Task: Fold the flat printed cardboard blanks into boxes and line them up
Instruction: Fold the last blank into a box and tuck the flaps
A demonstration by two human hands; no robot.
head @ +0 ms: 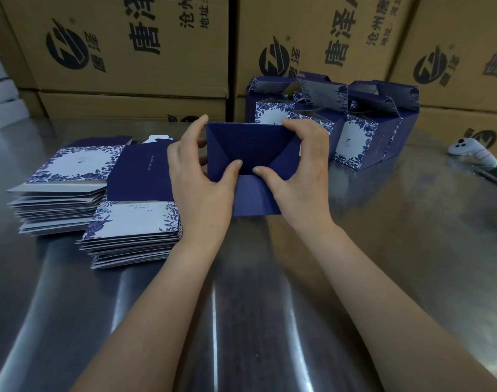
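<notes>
While my left hand [198, 176] and right hand [296, 168] grip the half-folded blue box [250, 145] — thumbs pressing its bottom flaps, seemingly unlocked — finished boxes [354, 123] stand behind.

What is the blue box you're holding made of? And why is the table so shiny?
The blue box looks like thin matte cardboard: its flaps fold along sharp creases. The table is probably brushed stainless steel: grey, with long streaky reflections.
</notes>
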